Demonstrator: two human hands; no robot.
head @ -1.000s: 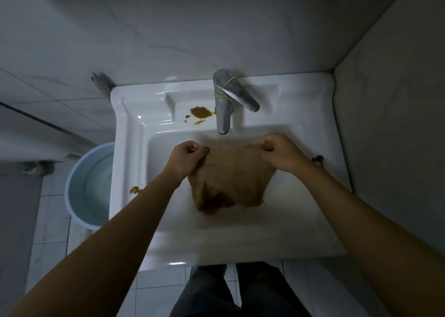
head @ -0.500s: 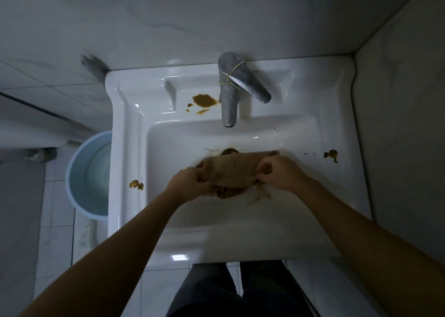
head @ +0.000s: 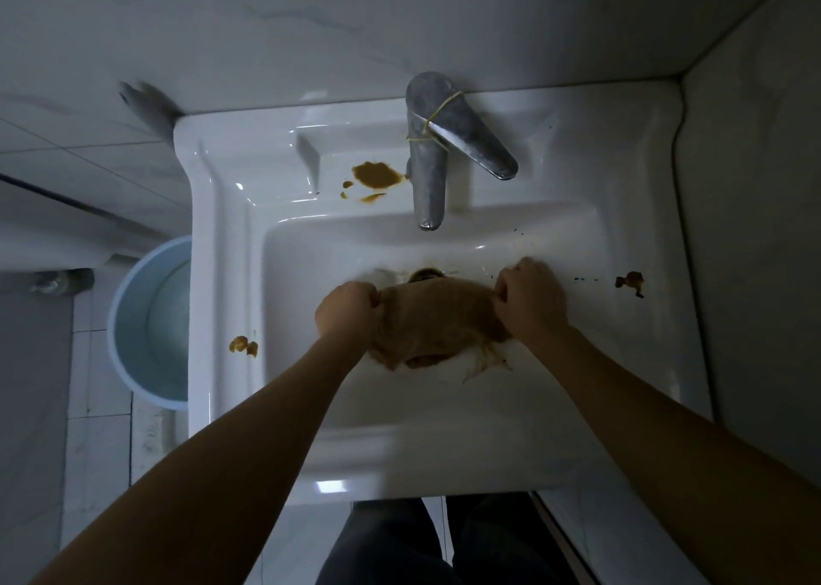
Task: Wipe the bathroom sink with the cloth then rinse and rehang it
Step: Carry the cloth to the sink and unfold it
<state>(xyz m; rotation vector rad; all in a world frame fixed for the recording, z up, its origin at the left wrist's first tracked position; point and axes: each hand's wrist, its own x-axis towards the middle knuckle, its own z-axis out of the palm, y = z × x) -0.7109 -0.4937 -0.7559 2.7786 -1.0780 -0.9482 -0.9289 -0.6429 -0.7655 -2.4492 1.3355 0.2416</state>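
Note:
A white rectangular sink sits in the corner of a tiled bathroom. A brown cloth lies bunched low in the basin, over the drain. My left hand grips its left edge and my right hand grips its right edge, both fists closed. Brown stains mark the sink: a large one left of the tap, one on the left rim, one on the right rim. Thin brown streaks trail on the basin below the cloth.
A metal tap with its lever turned right stands at the back of the sink. A light blue bucket stands on the floor to the left. Walls close in behind and on the right. My legs show below the sink's front edge.
The cloth, held spread out above the basin a second ago, has been lowered and bunched in the bowl. Both hands moved down with it, then spread slightly apart.

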